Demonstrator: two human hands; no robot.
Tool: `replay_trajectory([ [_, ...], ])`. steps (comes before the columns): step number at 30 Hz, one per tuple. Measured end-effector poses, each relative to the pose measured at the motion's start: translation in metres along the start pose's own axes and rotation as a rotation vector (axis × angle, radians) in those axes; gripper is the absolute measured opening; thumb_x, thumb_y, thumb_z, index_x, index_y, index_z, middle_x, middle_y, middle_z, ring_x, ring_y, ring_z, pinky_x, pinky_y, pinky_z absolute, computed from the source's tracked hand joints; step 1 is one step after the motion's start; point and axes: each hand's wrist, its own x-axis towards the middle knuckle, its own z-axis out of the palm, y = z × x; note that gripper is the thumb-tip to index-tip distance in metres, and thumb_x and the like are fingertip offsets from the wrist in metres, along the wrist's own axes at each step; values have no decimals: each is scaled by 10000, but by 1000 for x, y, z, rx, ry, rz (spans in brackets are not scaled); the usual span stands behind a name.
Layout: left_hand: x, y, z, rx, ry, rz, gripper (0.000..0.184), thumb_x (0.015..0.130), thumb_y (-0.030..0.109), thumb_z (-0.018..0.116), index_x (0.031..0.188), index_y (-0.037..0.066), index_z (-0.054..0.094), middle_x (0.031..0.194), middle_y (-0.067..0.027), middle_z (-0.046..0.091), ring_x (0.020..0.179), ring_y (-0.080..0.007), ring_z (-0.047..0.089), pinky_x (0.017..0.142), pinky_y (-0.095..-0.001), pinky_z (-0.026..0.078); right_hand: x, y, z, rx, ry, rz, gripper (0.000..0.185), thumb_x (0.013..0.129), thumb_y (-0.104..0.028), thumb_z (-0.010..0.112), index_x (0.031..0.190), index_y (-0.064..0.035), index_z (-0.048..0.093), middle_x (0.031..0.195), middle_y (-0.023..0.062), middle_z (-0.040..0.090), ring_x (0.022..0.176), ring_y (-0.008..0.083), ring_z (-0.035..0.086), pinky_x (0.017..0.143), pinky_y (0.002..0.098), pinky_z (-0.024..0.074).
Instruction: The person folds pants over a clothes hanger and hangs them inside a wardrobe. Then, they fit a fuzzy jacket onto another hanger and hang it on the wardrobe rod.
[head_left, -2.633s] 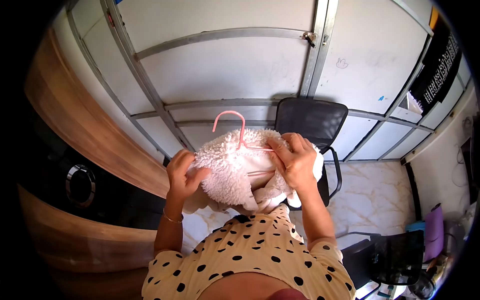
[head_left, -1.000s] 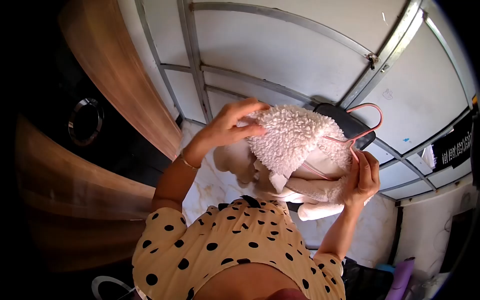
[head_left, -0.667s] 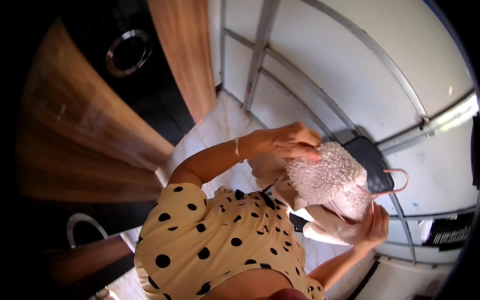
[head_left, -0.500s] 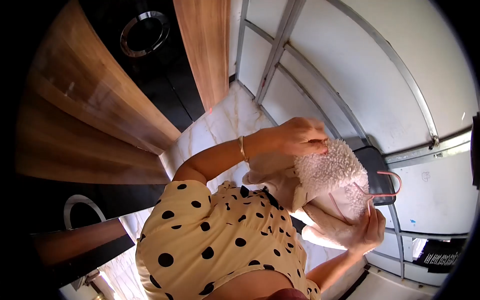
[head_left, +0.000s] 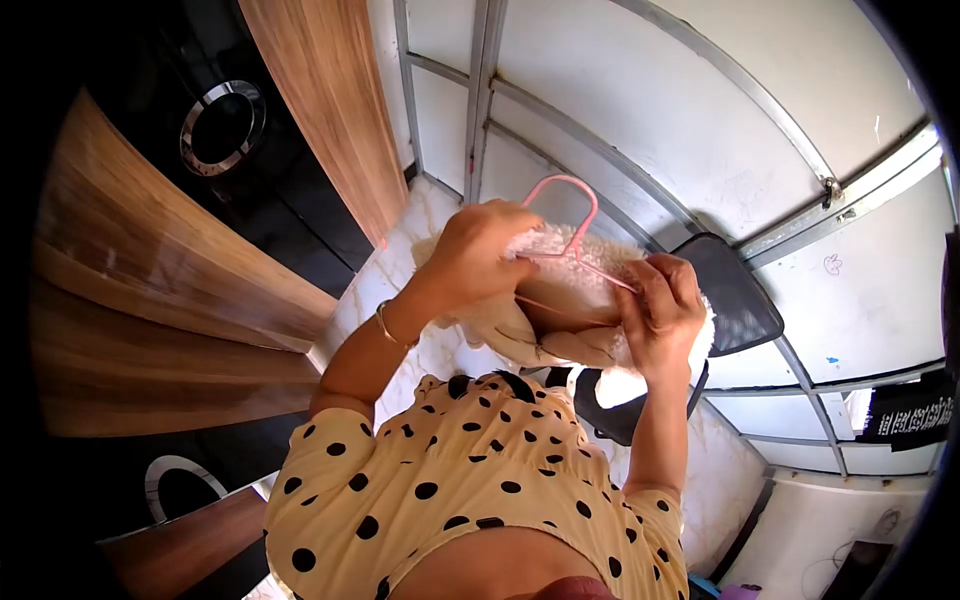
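A cream jacket with a fluffy fleece collar [head_left: 610,248] hangs bunched between my two hands. A pink clothes hanger [head_left: 590,215] sits at its neck opening, hook upward, with its arms reaching into the jacket. My left hand [head_left: 480,255] is closed on the collar beside the hanger's left arm; its fingertips are partly hidden. With fingers and thumb pinched, my right hand [head_left: 665,310] grips the right side of the collar near the end of the hanger's right arm. Whether it also grips the hanger is hard to see.
Behind the jacket stands a black mesh-backed chair [head_left: 735,295]. White metal-framed panels [head_left: 640,90] rise beyond it. To the left are wood and black cabinets [head_left: 180,240] with round chrome handles. The floor [head_left: 715,470] is marble-patterned.
The jacket and hanger have swung left and turned, so the hook now points up instead of right. My right hand has risen to the collar, and my left hand has shifted left.
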Motion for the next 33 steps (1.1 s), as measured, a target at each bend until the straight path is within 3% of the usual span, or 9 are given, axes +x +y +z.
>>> replay_trajectory([
  [5,-9,4,5,-64,254,114,351,656,2,790,984,-7,666,910,-164,666,809,-320,659,725,-369,510,10,-2,-16,23,-31,208,570,680,-76,837,1210,7,646,1162,191,629,1046,379,595,903,425,511],
  [7,-9,6,7,-70,251,67,308,683,42,768,963,2,647,905,-166,648,826,-358,636,727,-404,506,2,13,-28,141,-144,276,510,690,-51,828,1165,20,656,1103,177,650,1008,368,596,888,410,506],
  [12,-5,9,12,-57,206,91,295,696,61,768,952,0,636,901,-165,641,827,-368,626,722,-415,504,-17,24,-27,525,38,451,169,818,64,699,986,54,685,927,53,625,764,90,532,674,228,427],
  [15,2,18,10,-53,150,152,327,710,87,800,985,-5,647,913,-162,654,818,-352,640,710,-406,506,-19,19,-28,465,186,510,133,834,55,685,967,55,675,890,52,614,748,96,524,664,231,419],
  [24,25,42,25,-174,194,142,314,758,122,831,954,-31,639,834,-141,608,721,-291,589,654,-371,472,-3,-26,-52,-27,279,25,225,758,65,655,981,57,629,941,192,620,850,354,582,744,431,480],
  [29,25,51,51,-176,212,222,266,772,127,816,926,-2,641,834,-145,598,739,-314,588,657,-399,472,6,-23,-66,-263,174,117,446,802,-149,737,1188,34,610,1086,175,623,993,365,545,860,477,408],
  [31,28,64,67,-155,125,286,248,774,120,810,917,6,642,836,-146,597,751,-329,589,659,-415,474,6,-15,-62,12,160,220,463,874,-231,715,1221,55,603,1139,214,631,1044,369,547,880,500,410],
  [32,27,63,79,-167,97,292,232,775,103,804,908,3,644,839,-151,600,772,-349,595,665,-430,480,2,-3,-51,196,199,150,372,925,-220,682,1163,59,620,1013,204,649,929,344,599,804,466,460],
  [33,27,56,94,-162,86,339,243,771,111,812,911,-2,648,845,-157,607,767,-357,600,665,-433,492,1,-13,-46,529,245,454,259,967,-199,650,1063,42,632,847,164,633,744,290,601,681,408,482],
])
